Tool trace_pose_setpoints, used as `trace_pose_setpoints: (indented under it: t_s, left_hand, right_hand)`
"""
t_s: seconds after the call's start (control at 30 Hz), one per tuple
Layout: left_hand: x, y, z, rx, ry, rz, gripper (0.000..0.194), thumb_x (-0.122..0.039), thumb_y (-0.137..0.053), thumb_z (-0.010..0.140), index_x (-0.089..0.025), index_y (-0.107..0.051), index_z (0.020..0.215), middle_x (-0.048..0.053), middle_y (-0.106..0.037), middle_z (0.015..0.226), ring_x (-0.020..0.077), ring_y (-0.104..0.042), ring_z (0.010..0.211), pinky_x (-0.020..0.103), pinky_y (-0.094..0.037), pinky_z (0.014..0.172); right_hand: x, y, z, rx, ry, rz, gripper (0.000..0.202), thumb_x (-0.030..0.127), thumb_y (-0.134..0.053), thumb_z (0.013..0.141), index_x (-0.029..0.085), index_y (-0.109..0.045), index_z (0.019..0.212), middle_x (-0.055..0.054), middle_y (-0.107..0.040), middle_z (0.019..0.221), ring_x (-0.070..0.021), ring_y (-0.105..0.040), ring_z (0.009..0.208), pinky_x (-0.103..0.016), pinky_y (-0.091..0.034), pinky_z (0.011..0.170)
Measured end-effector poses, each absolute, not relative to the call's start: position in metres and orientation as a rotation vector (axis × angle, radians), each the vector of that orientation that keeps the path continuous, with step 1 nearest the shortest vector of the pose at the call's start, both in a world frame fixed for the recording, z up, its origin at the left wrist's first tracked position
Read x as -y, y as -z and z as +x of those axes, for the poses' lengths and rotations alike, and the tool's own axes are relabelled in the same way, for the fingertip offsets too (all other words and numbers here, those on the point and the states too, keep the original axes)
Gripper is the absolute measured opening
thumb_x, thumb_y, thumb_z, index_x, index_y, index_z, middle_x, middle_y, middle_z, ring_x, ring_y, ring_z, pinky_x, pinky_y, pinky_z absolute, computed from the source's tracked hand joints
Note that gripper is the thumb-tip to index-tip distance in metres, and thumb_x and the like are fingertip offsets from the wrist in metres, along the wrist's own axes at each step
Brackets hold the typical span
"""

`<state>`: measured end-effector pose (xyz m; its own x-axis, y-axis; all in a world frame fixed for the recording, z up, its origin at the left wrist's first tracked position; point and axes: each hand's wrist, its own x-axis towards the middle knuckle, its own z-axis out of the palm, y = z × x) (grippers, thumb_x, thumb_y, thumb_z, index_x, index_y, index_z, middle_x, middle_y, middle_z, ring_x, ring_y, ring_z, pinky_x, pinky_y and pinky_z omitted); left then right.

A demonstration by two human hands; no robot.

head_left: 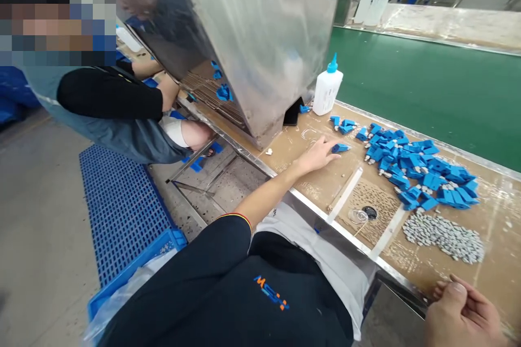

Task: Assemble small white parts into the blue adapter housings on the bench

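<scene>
The left hand [317, 156] is resting low over the brown worktop [317, 188], fingers loosely spread, with one blue piece [341, 147] lying right at its fingertips; whether they are touching, I cannot tell. The right hand [464, 309] is curling at the near right, thumb and fingers drawn together, and what it may be pinching is not showing. The step in hand is apparently picking up or setting down that single piece; the next move is probably calling for a light pinch or a clean release. The heap of blue pieces [423, 165] is sitting farther right, with grey bits [443, 238] lying nearer. A white bottle [326, 92] is standing before the green belt [407, 87], while a metal hood [264, 38] is limiting room on the left.
</scene>
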<state>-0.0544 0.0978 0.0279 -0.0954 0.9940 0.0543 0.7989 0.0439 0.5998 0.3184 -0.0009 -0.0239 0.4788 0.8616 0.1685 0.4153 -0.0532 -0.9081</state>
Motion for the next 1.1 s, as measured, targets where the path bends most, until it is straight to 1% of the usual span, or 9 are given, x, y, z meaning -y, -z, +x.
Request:
trace_pose_setpoints:
  t_s: [0.1,0.2,0.27,0.37,0.47,0.6,0.83,0.93,1.1]
  left_hand:
    - [-0.058,-0.026,-0.064,-1.99,-0.925,1.748,0.015,-0.022,-0.064,0.098,-0.018,-0.075,0.107,0.008,-0.072,0.106,0.0185,-0.071,0.091,0.03,-0.057,0.09]
    - [-0.025,-0.017,-0.062,-1.889,-1.014,1.742,0.012,-0.016,-0.064,0.095,-0.018,-0.075,0.098,0.005,-0.073,0.092,0.0157,-0.069,0.081,0.028,-0.057,0.082]
    - [-0.014,-0.008,-0.057,-1.779,-1.076,1.73,0.011,-0.015,-0.064,0.093,-0.018,-0.075,0.094,0.004,-0.074,0.089,0.015,-0.068,0.077,0.027,-0.056,0.078]
    - [-0.013,0.005,-0.045,-1.671,-1.179,1.661,0.013,-0.019,-0.061,0.093,-0.018,-0.074,0.089,0.003,-0.075,0.084,0.014,-0.065,0.072,0.025,-0.053,0.071]
    - [-0.016,0.015,-0.036,-1.636,-1.264,1.6,0.016,-0.023,-0.059,0.094,-0.018,-0.073,0.088,0.002,-0.073,0.079,0.0132,-0.063,0.067,0.024,-0.05,0.066]
    - [-0.016,0.02,-0.038,-1.618,-1.316,1.547,0.018,-0.026,-0.059,0.093,-0.018,-0.074,0.087,0.002,-0.073,0.077,0.0124,-0.06,0.062,0.023,-0.046,0.059]
    - [-0.015,0.018,-0.045,-1.592,-1.271,1.528,0.021,-0.031,-0.059,0.095,-0.019,-0.074,0.087,0.002,-0.07,0.076,0.0125,-0.06,0.064,0.023,-0.046,0.059]
    - [-0.016,0.018,-0.045,-1.593,-1.272,1.514,0.021,-0.031,-0.059,0.096,-0.019,-0.074,0.087,0.002,-0.071,0.077,0.0128,-0.063,0.066,0.024,-0.048,0.061]
    - [-0.016,0.019,-0.045,-1.612,-1.252,1.499,0.021,-0.033,-0.06,0.096,-0.019,-0.074,0.09,0.003,-0.074,0.08,0.0137,-0.066,0.069,0.024,-0.05,0.063]
  right_hand:
    - [0.001,0.017,0.311,1.145,-0.459,-1.63,0.019,0.045,-0.067,0.084,0.028,-0.063,0.076,-0.003,-0.057,0.062,-0.0248,-0.053,0.05,-0.045,-0.046,0.05]
    - [0.01,0.012,0.304,1.282,-0.382,-1.54,0.022,0.047,-0.064,0.087,0.028,-0.059,0.078,-0.002,-0.054,0.059,-0.0234,-0.052,0.047,-0.041,-0.044,0.047]
    - [0.019,0.012,0.292,1.405,-0.384,-1.541,0.025,0.05,-0.065,0.088,0.026,-0.062,0.081,-0.004,-0.06,0.064,-0.0232,-0.057,0.052,-0.039,-0.047,0.05]
    - [0.029,0.015,0.26,1.618,-0.465,-1.535,0.031,0.056,-0.071,0.087,0.025,-0.069,0.084,-0.006,-0.068,0.075,-0.0231,-0.064,0.064,-0.038,-0.054,0.062]
    - [0.029,0.02,0.225,1.778,-0.423,-1.574,0.04,0.062,-0.061,0.094,0.023,-0.066,0.089,-0.008,-0.068,0.085,-0.0258,-0.065,0.078,-0.041,-0.055,0.073]
    - [0.026,0.023,0.207,1.865,-0.275,-1.706,0.038,0.057,-0.051,0.101,0.022,-0.06,0.09,-0.01,-0.064,0.088,-0.0272,-0.063,0.083,-0.04,-0.053,0.074]
    - [0.032,0.016,0.211,1.876,-0.254,-1.826,0.026,0.039,-0.05,0.105,0.022,-0.06,0.09,-0.007,-0.064,0.085,-0.0226,-0.062,0.074,-0.034,-0.048,0.069]
    - [0.035,0.014,0.21,1.867,-0.212,-1.866,0.026,0.038,-0.048,0.106,0.022,-0.06,0.089,-0.006,-0.064,0.083,-0.0212,-0.061,0.071,-0.032,-0.046,0.066]
    - [0.038,0.017,0.213,1.914,-0.135,-1.892,0.029,0.036,-0.042,0.109,0.023,-0.056,0.088,-0.007,-0.062,0.083,-0.0236,-0.059,0.079,-0.033,-0.044,0.069]
